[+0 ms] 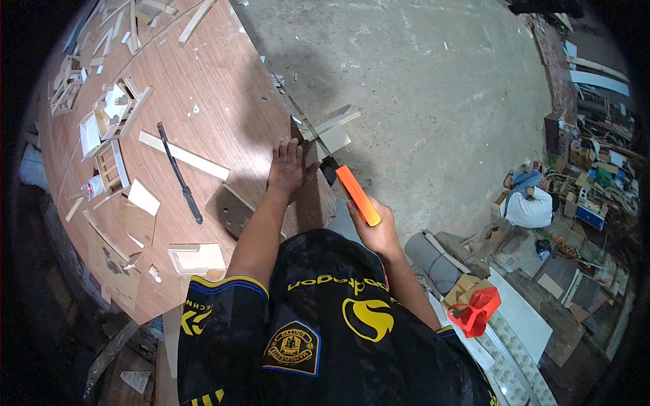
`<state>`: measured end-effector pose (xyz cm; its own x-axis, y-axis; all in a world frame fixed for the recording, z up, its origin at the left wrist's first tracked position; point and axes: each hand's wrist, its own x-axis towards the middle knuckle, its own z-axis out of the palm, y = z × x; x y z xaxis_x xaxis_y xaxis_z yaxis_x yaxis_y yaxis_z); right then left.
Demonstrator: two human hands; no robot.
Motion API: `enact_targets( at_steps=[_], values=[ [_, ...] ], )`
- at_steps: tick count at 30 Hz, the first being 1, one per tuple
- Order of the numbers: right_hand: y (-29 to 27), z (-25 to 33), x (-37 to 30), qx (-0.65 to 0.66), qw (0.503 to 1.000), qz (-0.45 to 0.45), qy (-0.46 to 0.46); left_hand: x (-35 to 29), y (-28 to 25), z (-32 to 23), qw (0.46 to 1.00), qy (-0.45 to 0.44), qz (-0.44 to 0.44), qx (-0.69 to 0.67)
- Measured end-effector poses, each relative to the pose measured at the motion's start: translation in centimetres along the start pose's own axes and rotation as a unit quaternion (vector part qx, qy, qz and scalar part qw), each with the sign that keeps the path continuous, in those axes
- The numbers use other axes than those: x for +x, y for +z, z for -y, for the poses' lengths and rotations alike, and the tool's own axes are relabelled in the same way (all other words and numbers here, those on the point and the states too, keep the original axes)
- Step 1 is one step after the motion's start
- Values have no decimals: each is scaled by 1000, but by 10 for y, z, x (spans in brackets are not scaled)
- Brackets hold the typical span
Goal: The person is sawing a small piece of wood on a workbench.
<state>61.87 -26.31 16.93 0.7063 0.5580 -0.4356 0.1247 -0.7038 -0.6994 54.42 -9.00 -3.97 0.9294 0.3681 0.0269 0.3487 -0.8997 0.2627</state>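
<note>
A handsaw with an orange handle [357, 195] is in my right hand [376, 230], its fingers wrapped round the grip. The thin saw blade [310, 125] runs away from me and slightly left, along the right edge of the wooden table. My left hand [290, 166] lies on a brown board [308, 201] at that edge, close beside the blade. Its fingers point away from me and the thumb stretches toward the saw. Whether the teeth touch the board is hidden. A long pale wood strip [184, 154] and a black pen-like tool [177, 172] lie left of that hand.
Across the wooden table [217, 88] are scattered wood offcuts and a small wooden frame assembly [112, 118]. Pale offcuts [335, 132] lie below the table's edge on the concrete floor [433, 101]. At right are a red bag [475, 311], a grey roll [433, 260] and a crouching person [528, 203].
</note>
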Motion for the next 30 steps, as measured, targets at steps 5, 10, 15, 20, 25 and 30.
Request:
enact_targets(
  at_steps=[5,10,15,20,25,30],
  values=[
    [1,-10,-4,5,1000,10,5,-3,3,-1,998,-16,37,41],
    [-2,-18,-24,55,998,10,-10,2,-3,-4,998,-36,41,-16],
    [-22,-4,-52,23,999,13,28,0,-3,-2,999,-21,16,-44],
    [-42,-5,-90,3,1000,12,15,1,1,-2,999,-17,-16,-50],
    [-90,0,-152,-154,986,59,-19,1,-12,-4,998,-17,0,-57],
    [-114,14,-182,-102,993,47,21,3,-14,-6,996,-19,-40,-82]
  ],
)
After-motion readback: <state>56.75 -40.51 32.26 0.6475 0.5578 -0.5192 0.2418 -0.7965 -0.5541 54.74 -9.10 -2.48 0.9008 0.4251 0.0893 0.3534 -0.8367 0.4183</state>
